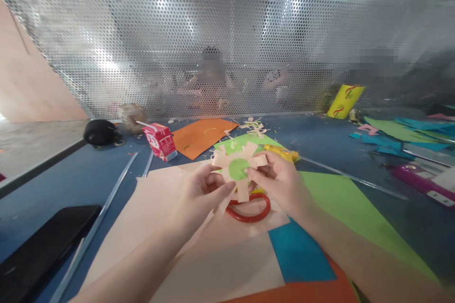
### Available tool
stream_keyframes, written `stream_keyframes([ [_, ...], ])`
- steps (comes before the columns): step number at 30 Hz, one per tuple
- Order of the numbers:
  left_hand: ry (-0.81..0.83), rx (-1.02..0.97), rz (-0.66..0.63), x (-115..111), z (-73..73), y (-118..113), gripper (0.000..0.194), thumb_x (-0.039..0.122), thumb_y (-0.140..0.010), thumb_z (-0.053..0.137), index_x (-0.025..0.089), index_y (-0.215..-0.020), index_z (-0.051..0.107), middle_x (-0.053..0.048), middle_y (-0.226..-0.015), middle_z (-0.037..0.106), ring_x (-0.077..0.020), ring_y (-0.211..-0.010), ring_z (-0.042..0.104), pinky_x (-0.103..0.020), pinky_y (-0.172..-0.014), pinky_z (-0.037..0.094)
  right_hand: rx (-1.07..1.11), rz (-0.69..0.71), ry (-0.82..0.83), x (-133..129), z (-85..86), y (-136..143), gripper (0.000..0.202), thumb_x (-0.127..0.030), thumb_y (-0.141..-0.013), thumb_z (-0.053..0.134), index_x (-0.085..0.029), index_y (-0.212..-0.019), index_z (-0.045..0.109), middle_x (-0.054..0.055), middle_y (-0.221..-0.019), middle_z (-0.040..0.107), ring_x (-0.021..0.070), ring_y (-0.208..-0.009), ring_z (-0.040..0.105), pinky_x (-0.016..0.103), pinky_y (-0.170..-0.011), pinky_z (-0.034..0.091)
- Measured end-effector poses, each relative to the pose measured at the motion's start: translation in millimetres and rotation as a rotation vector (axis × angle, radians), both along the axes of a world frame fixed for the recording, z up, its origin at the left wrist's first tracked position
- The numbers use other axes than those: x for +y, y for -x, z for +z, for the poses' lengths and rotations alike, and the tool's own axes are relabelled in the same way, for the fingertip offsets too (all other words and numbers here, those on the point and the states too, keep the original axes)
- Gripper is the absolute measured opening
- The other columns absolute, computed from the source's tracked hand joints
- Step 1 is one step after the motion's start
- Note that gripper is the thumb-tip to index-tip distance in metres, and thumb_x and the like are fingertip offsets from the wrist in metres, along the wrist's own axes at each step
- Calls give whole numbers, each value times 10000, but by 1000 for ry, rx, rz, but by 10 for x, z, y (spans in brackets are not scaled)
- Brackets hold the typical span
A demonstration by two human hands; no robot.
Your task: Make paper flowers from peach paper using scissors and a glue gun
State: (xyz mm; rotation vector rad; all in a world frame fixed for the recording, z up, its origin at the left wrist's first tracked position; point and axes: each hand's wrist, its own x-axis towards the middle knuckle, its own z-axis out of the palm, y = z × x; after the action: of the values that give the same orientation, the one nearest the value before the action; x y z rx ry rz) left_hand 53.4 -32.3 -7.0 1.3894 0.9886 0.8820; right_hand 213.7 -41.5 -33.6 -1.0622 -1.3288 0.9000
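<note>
A cream paper flower (pixel 243 191) with a round green centre (pixel 239 169) is held up between my two hands. My left hand (pixel 209 187) pinches its left and lower edge between thumb and fingers. On the other side my right hand (pixel 279 177) grips it, the thumb lying by the green centre. Beneath the flower, red-handled scissors (pixel 250 220) rest on a large cream paper sheet (pixel 170 208); their blades are hidden. Just behind my right hand lies a yellow-handled tool (pixel 282 152) with a thin metal tip.
Around lie orange paper (pixel 199 139), green paper (pixel 355 213), blue paper (pixel 302 251) and paper scraps (pixel 254 127). A pink drink carton (pixel 159 142), a black phone (pixel 46 246), a yellow roll (pixel 344 102) and a purple object (pixel 423 182) stand or lie nearby. A perforated metal screen (pixel 213 23) closes the back.
</note>
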Motion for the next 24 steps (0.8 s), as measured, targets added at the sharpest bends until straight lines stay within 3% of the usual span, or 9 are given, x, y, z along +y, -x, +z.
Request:
stream_keyframes([
  [12, -4, 29, 57, 47, -27, 21, 311, 220, -672, 661, 135, -926, 505, 42, -598, 557, -70, -508, 488, -167, -454, 369, 55, 33, 93, 26, 31, -8, 137, -272, -712, 614, -183, -754, 518, -24, -665, 566, 120, -552, 583, 252, -521, 512],
  [15, -10, 12, 87, 87, -78, 32, 383, 263, -671, 663, 139, -994, 498, 26, -647, 594, -86, -565, 527, -172, -473, 389, -256, -60, 107, 85, 15, -55, 197, -369, -804, 480, -183, -846, 527, 3, -721, 604, 136, -613, 608, 257, -542, 524],
  [18, -5, 37, 129, 114, -98, 56, 436, 293, -673, 663, 127, -1040, 495, 20, -657, 603, -83, -548, 531, -177, -469, 388, -607, -241, 149, 148, 44, -159, 257, -390, -859, 367, -199, -888, 537, 34, -824, 651, 166, -716, 641, 279, -606, 513],
  [21, 26, 71, 120, 135, -86, 91, 490, 313, -664, 673, 118, -1081, 504, -16, -730, 631, -103, -589, 564, -199, -504, 412, -837, -424, 237, 192, 89, -322, 181, -350, -804, 480, -192, -793, 569, 102, -848, 661, 281, -841, 625, 403, -720, 463],
  [24, 81, 60, 36, 160, -77, 124, 556, 309, -669, 672, 129, -1160, 483, -85, -922, 642, -148, -727, 609, -251, -624, 463, -1024, -574, 408, 216, 92, -505, 216, -349, -770, 525, -148, -774, 602, 200, -785, 656, 390, -827, 616, 492, -676, 437],
])
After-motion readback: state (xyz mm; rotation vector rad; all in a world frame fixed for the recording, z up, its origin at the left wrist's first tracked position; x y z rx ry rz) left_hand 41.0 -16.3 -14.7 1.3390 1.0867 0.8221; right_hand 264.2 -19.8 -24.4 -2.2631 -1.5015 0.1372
